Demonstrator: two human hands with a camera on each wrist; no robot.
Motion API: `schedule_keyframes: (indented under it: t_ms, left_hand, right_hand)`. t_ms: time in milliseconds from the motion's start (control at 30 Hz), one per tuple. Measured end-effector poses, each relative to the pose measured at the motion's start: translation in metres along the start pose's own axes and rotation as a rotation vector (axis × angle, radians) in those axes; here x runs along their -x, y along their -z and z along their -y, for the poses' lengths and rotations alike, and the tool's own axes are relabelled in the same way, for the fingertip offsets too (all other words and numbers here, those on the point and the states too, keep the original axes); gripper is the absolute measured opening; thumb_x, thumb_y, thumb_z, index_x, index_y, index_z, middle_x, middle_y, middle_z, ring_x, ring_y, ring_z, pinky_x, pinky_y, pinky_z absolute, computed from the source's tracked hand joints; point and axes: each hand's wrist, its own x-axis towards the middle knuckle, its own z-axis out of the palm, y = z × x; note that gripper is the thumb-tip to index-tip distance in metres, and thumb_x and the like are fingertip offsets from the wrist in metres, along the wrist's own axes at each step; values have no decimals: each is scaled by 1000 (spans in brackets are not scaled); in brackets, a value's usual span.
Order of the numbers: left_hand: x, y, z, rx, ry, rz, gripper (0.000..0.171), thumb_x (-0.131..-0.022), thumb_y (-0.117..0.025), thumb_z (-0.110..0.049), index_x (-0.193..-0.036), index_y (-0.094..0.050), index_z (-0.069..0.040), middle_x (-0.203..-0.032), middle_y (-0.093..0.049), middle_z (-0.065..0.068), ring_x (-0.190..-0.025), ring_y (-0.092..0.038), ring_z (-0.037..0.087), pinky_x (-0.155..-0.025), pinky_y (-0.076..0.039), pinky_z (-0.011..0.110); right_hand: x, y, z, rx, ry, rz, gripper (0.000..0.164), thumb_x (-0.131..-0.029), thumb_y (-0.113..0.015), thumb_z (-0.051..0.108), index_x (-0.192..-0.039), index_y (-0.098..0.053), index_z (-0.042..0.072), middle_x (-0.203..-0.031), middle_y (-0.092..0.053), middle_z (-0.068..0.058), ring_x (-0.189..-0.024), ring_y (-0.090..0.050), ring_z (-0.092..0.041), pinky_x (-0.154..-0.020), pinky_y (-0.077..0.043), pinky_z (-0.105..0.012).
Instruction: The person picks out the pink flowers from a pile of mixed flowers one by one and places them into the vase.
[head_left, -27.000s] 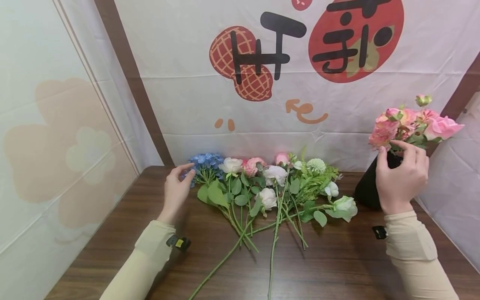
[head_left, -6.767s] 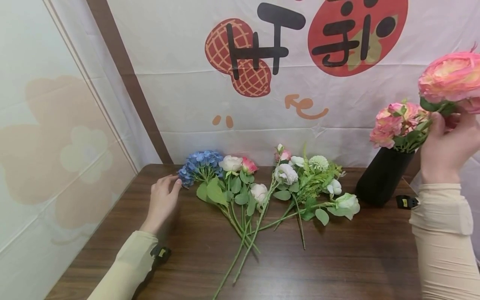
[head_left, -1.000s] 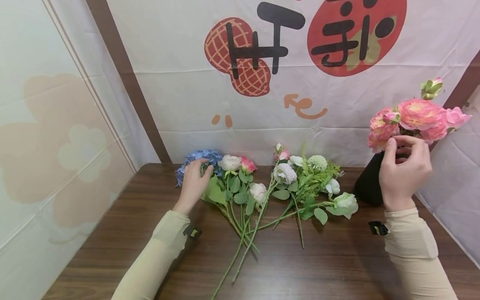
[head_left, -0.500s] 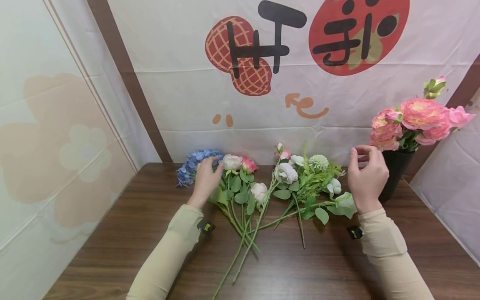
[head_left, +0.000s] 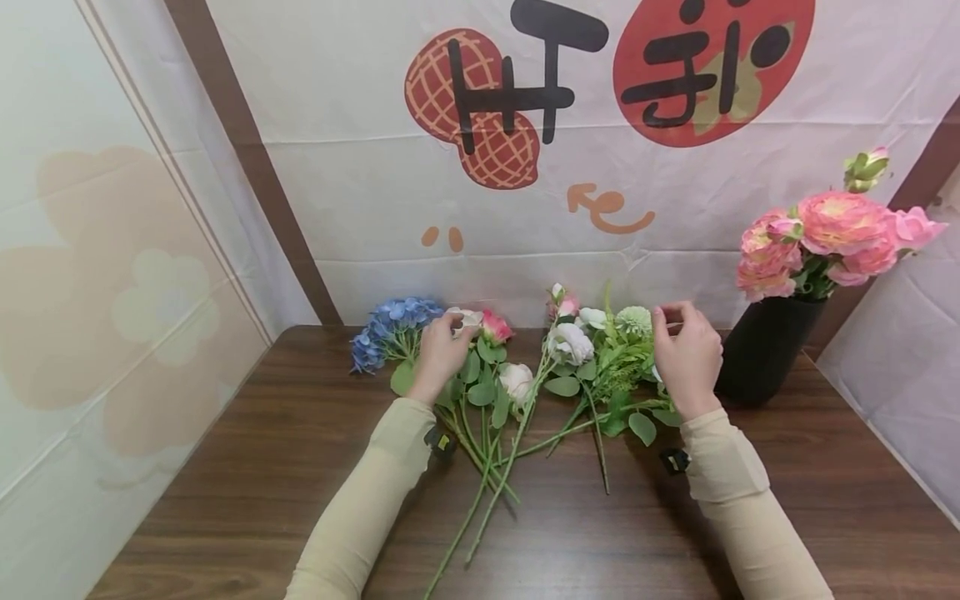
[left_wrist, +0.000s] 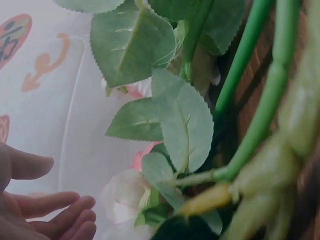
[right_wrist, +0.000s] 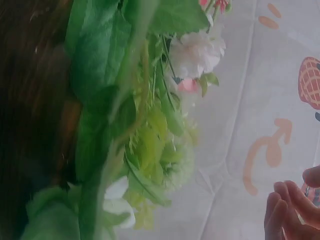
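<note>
My left hand (head_left: 444, 354) hovers over the left bunch of flowers, fingers loosely bent with nothing held, overlapping a white rose (head_left: 468, 317) in the head view. Beside that rose lie a blue hydrangea (head_left: 395, 327) and a red-pink rose (head_left: 496, 327). In the left wrist view the fingers (left_wrist: 65, 212) are apart from the leaves (left_wrist: 182, 122). My right hand (head_left: 687, 358), also holding nothing, is over the right end of the greenery (head_left: 618, 371), near a pale green pompom flower (head_left: 634, 320); it hides the pale green rose. Pink flowers (head_left: 843, 225) stand in a black vase (head_left: 768, 346).
A white peony (head_left: 572, 344) and a cream rose (head_left: 517, 383) lie mid-table, their green stems (head_left: 487, 492) crossing toward the front of the brown wooden table (head_left: 600, 550). A printed cloth (head_left: 330, 192) hangs right behind the table.
Since the older frames, a large pink peony has gone into the vase. My right hand has let go there and moved left; my left hand has moved right from the hydrangea to the white rose.
</note>
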Motion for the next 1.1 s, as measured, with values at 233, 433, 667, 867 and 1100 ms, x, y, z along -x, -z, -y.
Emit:
schedule_keyframes:
  t_ms: [233,433,667,867,1100]
  left_hand:
    - [-8,-4,1,0,-10,-25,36,-91,-63,-18,-121,-60,1,-109,-65,18,-102,-59,32,-87,-48,43]
    - [-14,-11,3,-40,-31,-20,29,-90,-64,-14,-114,-63,2,-102,-68,18,-96,-63,31,-84,-50,41]
    - [-24,-22,4,-204,-25,41,19,-90,-62,-12,-103,-68,-1,-100,-69,14,-95,-63,31,-89,-48,42]
    - [-35,-29,0,-469,-95,118,19,-88,-64,-13,-71,-67,-5,-77,-69,10,-79,-62,29,-92,-44,48]
    - [-44,-33,-6,-500,-83,220,24,-84,-54,3,-63,-50,-8,-70,-61,12,-58,-44,19,-52,-38,27]
  right_hand:
    - [4,-9,5,34,-38,110,38,-96,-49,43,-105,-67,11,-94,-71,-9,-79,-66,-29,-65,-48,-49]
    - [7,-18,10,48,-40,144,36,-96,-49,42,-103,-67,11,-94,-71,-10,-75,-65,-30,-60,-47,-48]
    - [9,-21,16,94,-68,224,38,-96,-47,44,-102,-66,12,-94,-71,-9,-73,-63,-31,-56,-46,-45]
    - [10,-25,19,114,-73,268,39,-97,-45,45,-103,-67,12,-93,-71,-9,-69,-63,-28,-51,-45,-39]
    - [10,-31,25,96,-66,263,35,-96,-49,41,-100,-67,12,-91,-72,-9,-72,-64,-29,-54,-47,-41]
